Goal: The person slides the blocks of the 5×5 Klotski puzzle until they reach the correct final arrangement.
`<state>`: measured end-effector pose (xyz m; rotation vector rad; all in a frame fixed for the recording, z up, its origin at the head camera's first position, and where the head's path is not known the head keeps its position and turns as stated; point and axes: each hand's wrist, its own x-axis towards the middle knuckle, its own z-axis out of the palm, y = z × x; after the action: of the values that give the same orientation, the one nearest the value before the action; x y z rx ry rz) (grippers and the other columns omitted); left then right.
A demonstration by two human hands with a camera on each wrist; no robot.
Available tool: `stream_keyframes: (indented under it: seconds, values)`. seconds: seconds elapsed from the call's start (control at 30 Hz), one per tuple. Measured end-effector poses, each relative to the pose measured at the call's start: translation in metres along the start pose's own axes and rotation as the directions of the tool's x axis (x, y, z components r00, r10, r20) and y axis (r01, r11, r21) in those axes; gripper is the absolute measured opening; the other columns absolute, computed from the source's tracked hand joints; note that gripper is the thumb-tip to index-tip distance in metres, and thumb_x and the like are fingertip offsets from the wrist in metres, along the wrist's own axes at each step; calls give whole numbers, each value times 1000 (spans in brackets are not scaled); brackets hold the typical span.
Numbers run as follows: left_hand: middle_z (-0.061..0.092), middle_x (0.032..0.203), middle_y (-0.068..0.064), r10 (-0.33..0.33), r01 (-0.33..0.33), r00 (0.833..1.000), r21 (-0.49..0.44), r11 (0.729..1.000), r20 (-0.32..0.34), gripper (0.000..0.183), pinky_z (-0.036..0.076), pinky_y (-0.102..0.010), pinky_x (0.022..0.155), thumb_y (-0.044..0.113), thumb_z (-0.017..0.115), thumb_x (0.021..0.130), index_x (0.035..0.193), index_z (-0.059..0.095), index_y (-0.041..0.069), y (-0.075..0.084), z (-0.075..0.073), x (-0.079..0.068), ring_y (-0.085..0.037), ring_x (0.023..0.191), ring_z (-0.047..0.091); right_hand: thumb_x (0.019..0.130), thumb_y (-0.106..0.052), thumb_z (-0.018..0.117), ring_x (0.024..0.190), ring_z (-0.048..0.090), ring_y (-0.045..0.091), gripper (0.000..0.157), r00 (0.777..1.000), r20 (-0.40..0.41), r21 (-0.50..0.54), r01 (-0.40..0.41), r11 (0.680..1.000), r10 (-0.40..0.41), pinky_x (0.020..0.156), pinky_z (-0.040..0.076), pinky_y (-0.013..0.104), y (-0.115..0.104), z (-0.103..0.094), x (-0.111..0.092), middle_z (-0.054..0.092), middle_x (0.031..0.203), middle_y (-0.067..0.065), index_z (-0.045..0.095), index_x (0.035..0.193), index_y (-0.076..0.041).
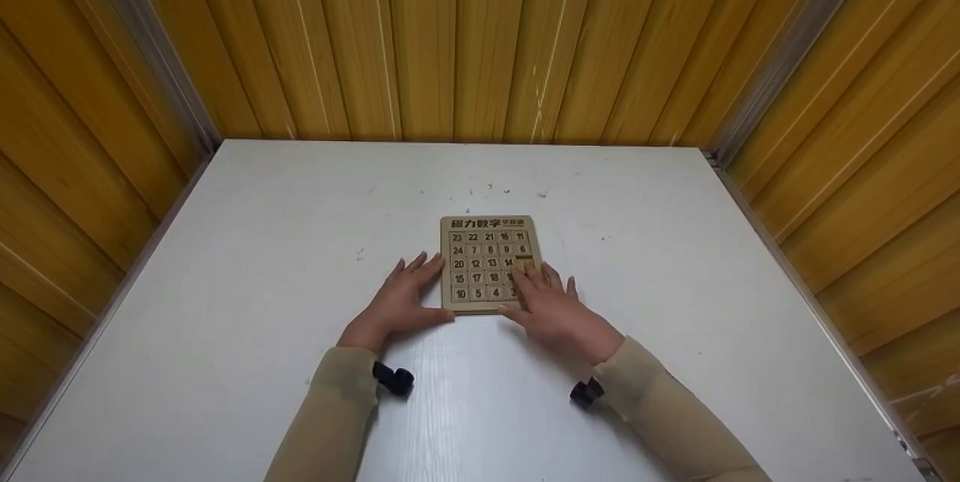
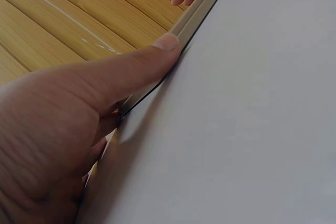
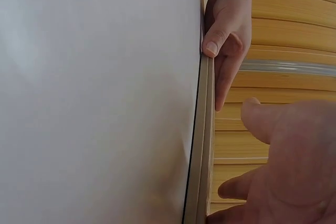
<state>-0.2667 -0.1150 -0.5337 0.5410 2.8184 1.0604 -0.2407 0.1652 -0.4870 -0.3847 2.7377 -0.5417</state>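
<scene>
A tan wooden number slide puzzle (image 1: pixel 475 272) lies flat on the white table, dark printed characters along its far edge and rows of numbered square tiles below. My left hand (image 1: pixel 405 300) holds its near left corner, thumb along the near edge and forefinger against the left side; the left wrist view shows that thumb (image 2: pixel 152 59) on the puzzle's edge. Over the right-hand column, my right hand (image 1: pixel 555 311) touches tiles with outstretched fingertips, hiding several of them. Its thumb stands off the near edge in the right wrist view. A dark gap shows below tile 6 (image 1: pixel 523 249).
The white table (image 1: pixel 300 205) stretches around the puzzle, with small dark marks (image 1: pixel 507 191) beyond it. Yellow wood-patterned walls (image 1: pixel 480 40) with grey metal corner posts (image 1: pixel 150 40) enclose the back and sides.
</scene>
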Motion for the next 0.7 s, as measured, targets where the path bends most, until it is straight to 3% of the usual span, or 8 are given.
stream_keyframes:
  seconds: [0.27, 0.7]
  values:
    - [35, 168, 1, -33, 33, 999, -7, 999, 9, 101, 5, -46, 135, 42, 88, 77, 161, 36, 18, 0, 0, -1, -24, 162, 18, 103, -60, 48, 162, -5, 39, 84, 1000, -4, -10, 13, 1000, -13, 127, -5, 72, 3, 0, 4, 6, 175, 12, 15, 167, -16]
    - [32, 169, 4, -48, 48, 999, -6, 999, 18, 102, 4, -44, 136, 41, 88, 78, 162, 34, 21, -1, 2, 1, -21, 162, 16, 103, -58, 50, 162, 0, 39, 82, 999, 34, -69, 39, 997, -36, 127, -2, 73, -3, 10, -42, 9, 174, 15, 17, 166, -17]
